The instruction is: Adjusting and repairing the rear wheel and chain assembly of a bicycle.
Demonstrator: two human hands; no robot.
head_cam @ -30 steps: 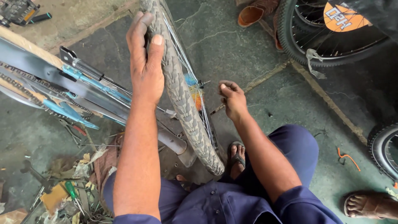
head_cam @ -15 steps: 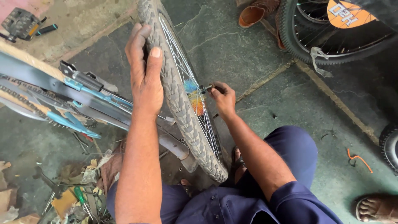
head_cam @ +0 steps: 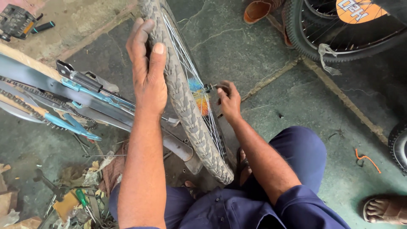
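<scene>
A bicycle wheel with a knobbly grey tyre point(head_cam: 186, 106) stands upright in front of me, fitted in a blue and grey bicycle frame point(head_cam: 85, 91) lying to the left. My left hand point(head_cam: 146, 70) is clamped over the top of the tyre, fingers on the tread. My right hand point(head_cam: 229, 101) is at the wheel's hub on the right side, fingers pinched around the axle end point(head_cam: 210, 87). Whether it holds a small tool is unclear. Coloured bristles point(head_cam: 199, 95) ring the hub among the spokes.
The chain point(head_cam: 29, 104) runs along the frame at left. Tools, a green-handled screwdriver point(head_cam: 82, 198) and scraps litter the floor at lower left. Another bicycle wheel point(head_cam: 339, 29) lies at top right, a pedal point(head_cam: 15, 19) at top left. Another person's sandalled foot point(head_cam: 386, 210) is at lower right.
My right hand has risen from the lower part of the wheel up to the hub and closed on the axle end. My left hand has stayed on the tyre.
</scene>
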